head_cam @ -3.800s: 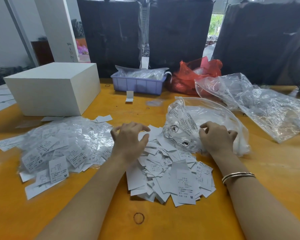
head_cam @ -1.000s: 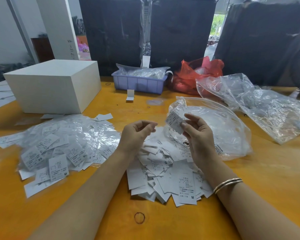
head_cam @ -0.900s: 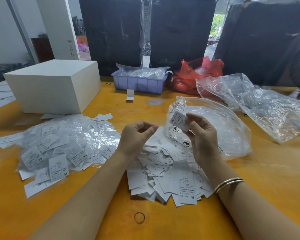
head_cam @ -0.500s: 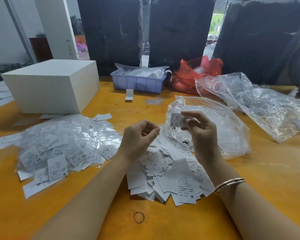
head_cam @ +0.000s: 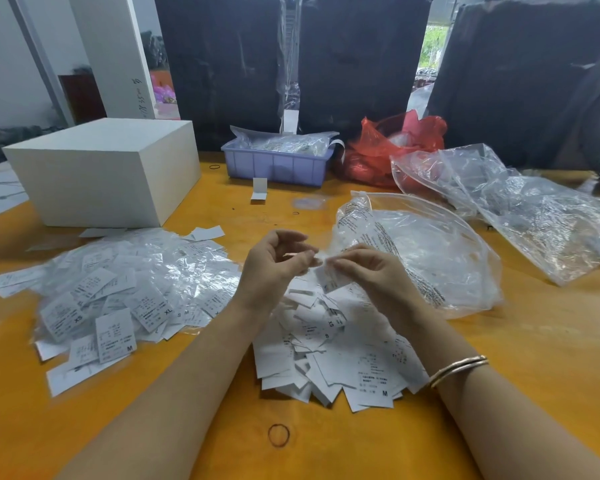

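A small white paper label (head_cam: 334, 279) with fine dark print, blurred here, is held up off the surface (head_cam: 499, 375), tilted, its free end hanging toward 5 o'clock. The right grip (head_cam: 371, 275) pinches its upper edge, and the left grip (head_cam: 274, 261) closes thumb and forefinger on its corner from 9 o'clock. Below it, at 6 o'clock, lies the loose heap of labels (head_cam: 336, 358): white slips overlapping every way, some showing M, XS and S.

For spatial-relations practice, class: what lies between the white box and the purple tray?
Between white box and purple tray: a thin rubber band on orange table, head view.
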### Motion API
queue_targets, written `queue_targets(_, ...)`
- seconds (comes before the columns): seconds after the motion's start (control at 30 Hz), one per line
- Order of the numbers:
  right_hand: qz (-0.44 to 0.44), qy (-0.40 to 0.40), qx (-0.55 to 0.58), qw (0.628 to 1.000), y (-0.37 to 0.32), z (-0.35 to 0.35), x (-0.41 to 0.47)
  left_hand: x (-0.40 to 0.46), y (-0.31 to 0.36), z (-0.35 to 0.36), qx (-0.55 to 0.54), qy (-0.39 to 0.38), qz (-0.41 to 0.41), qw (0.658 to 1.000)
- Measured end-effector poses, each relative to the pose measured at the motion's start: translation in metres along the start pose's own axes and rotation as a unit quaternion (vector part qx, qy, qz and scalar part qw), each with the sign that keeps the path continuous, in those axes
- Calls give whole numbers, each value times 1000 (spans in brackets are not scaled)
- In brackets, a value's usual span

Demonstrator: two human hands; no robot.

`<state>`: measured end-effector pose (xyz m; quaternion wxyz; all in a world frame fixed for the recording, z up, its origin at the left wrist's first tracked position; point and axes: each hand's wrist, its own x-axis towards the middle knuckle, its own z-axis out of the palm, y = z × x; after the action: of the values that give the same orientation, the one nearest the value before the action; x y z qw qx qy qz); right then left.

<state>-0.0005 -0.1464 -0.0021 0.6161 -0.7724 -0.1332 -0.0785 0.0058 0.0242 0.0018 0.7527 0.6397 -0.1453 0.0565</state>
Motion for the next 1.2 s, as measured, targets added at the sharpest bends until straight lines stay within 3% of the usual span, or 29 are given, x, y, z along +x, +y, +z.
queue_targets(0.1,2,50,82,995,-1,-3,1,0,0,1,20,-35,-30,999)
queue_targets(0.3,-62,-21,-104,992,-2,4,-2,-2,1,-1,20,-118,-140,983)
queue_targets(0.53,-91,28,-103,990,-2,3,0,1,-1,-5,3,-99,-113,989)
queue_targets(0.73,-103,33,-121,987,-4,5,0,0,-4,-4,1,-135,-108,985)
queue_targets(0.83,-95,69,-46,992,-5,1,0,1,-3,-5,-33,-105,-94,990)
queue_targets(1.0,-74,131,200,968,-8,-8,0,6,-3,-9,-75,-41,-61,994)
queue_targets(1.2,-82,116,173,975,-9,-1,1,5,-2,-7,-62,-33,-40,997)
